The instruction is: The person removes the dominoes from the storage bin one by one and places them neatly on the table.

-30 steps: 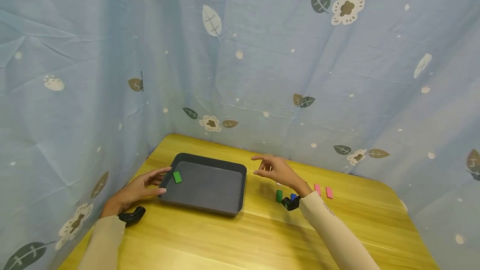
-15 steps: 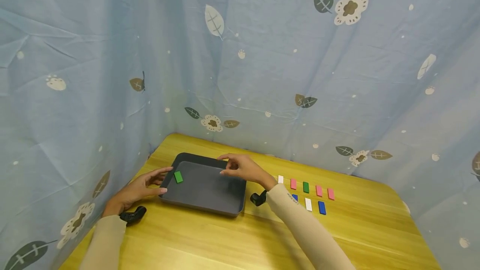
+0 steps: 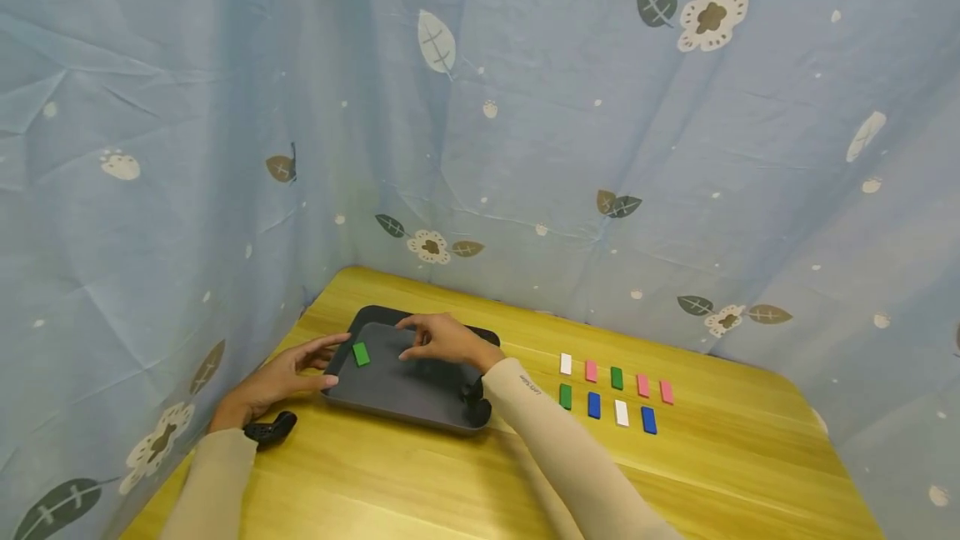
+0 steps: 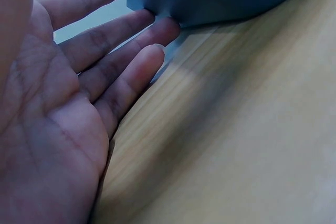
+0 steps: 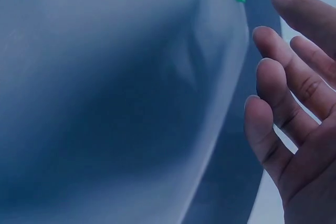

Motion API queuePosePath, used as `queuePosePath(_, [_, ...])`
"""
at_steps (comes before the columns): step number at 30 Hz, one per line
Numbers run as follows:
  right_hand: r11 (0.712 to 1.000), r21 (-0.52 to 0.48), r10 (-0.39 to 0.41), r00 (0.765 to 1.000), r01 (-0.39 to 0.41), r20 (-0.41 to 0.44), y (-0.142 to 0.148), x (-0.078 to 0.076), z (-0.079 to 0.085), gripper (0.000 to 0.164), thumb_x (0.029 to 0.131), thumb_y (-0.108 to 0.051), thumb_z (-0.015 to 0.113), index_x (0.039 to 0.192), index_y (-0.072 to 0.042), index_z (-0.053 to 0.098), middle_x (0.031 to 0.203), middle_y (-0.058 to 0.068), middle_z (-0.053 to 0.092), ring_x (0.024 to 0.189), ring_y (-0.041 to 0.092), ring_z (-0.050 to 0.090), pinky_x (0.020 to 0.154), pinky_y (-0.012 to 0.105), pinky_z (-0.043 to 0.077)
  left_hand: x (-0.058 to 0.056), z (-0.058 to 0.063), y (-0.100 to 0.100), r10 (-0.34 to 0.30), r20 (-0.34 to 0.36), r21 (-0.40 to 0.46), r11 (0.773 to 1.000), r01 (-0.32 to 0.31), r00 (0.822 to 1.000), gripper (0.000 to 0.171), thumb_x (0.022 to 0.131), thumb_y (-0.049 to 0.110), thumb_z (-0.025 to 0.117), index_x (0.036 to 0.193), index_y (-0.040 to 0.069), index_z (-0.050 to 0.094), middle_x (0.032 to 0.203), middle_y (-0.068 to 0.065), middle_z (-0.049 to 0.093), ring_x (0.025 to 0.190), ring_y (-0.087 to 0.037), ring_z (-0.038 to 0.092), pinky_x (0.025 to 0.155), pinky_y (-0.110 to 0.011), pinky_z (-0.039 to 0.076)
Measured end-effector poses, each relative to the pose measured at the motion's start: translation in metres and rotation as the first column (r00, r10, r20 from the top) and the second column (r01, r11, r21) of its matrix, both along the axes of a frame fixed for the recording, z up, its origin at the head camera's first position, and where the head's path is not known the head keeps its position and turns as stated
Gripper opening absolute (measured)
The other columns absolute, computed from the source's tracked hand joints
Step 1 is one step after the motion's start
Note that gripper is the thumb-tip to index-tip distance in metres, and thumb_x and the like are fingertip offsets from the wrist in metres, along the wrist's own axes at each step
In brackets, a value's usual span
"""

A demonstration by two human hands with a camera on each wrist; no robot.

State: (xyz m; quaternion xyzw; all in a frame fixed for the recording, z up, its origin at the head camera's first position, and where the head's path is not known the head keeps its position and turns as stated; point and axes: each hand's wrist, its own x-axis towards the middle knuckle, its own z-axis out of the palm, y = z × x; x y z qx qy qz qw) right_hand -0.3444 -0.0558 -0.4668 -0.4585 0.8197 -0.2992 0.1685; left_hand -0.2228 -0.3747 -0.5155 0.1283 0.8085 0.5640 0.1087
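A dark grey rectangular tray [image 3: 420, 423] lies on the wooden table. Inside it, close to the left wall, is one small green rectangular block [image 3: 362, 354]. My left hand [image 3: 281, 382] is at the tray's left side; in the left wrist view, fingertips [image 4: 169, 29] touch the outer wall. Above the tray's middle hovers my right hand [image 3: 442, 340], thumb and index finger spread apart. In the right wrist view its loosely bent fingers [image 5: 270, 80] hold nothing, and the green block shows near the top edge.
Right of the tray, two rows of small blocks lie on the table [image 3: 360, 482]: white [image 3: 566, 363], pink [image 3: 591, 371], green [image 3: 617, 377] and blue [image 3: 594, 405] ones. A patterned blue curtain [image 3: 525, 148] surrounds the table's back and sides.
My right hand has moved left from beside the tray to above its middle, uncovering the rows of blocks. The left hand stays at the tray's left side, and the green block has not moved.
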Motion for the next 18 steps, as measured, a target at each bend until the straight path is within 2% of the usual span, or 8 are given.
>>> queuePosePath(7, [0.998, 0.056, 0.007, 0.999, -0.009, 0.039, -0.021, 0.000, -0.010, 0.062, 0.093, -0.032, 0.079, 0.148, -0.011, 0.056, 0.085, -0.010, 0.069, 0.073, 0.011, 0.067, 0.068, 0.022, 0.052, 0.003, 0.004, 0.001, 0.001, 0.025, 0.006, 1.000, -0.001, 1.000, 0.072, 0.099, 0.020, 0.073, 0.160, 0.029, 0.038, 0.159, -0.016, 0.036, 0.136, -0.043, 0.041, 0.104, -0.061, 0.042])
queuePosePath(11, [0.997, 0.080, -0.009, 0.999, 0.005, 0.042, -0.029, -0.001, -0.015, 0.064, 0.092, -0.034, 0.080, 0.147, -0.012, 0.056, 0.084, -0.011, 0.069, 0.071, 0.009, 0.067, 0.067, 0.021, 0.052, 0.003, 0.004, 0.002, -0.003, 0.040, 0.022, 1.000, 0.002, 0.999, 0.071, 0.099, 0.020, 0.072, 0.160, 0.030, 0.038, 0.160, -0.015, 0.035, 0.137, -0.043, 0.040, 0.104, -0.060, 0.042])
queuePosePath(18, [0.995, 0.103, -0.004, 0.999, 0.000, 0.037, -0.040, -0.003, -0.021, 0.065, 0.091, -0.036, 0.081, 0.147, -0.013, 0.057, 0.083, -0.011, 0.069, 0.070, 0.005, 0.064, 0.067, 0.021, 0.052, 0.001, 0.000, 0.001, -0.008, 0.011, 0.019, 1.000, 0.008, 1.000, 0.071, 0.099, 0.019, 0.073, 0.160, 0.027, 0.038, 0.159, -0.018, 0.036, 0.134, -0.043, 0.042, 0.101, -0.057, 0.044])
